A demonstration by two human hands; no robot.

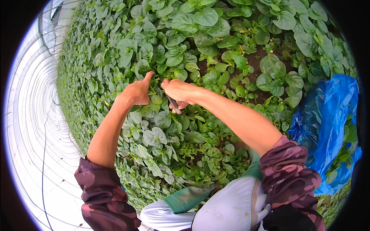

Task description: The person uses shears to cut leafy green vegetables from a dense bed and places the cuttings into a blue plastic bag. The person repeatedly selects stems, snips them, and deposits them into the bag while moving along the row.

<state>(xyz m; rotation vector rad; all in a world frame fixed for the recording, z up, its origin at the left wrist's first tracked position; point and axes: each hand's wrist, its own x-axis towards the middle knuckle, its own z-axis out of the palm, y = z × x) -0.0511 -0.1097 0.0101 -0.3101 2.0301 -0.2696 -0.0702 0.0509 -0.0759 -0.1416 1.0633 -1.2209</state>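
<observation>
right hand is clenched around a dark, narrow tool, long axis slanting from upper left, by the leaves, to lower right under the palm; left hand has its thumb stuck out and the other digits down in the foliage, can't tell if they're pinching a stem. leafy shoot sits in the gap between the two, to the left hand's right and the tool's left, left hand nearer, its stem axis hidden by leaves. blue plastic bag is well off to the right.
</observation>
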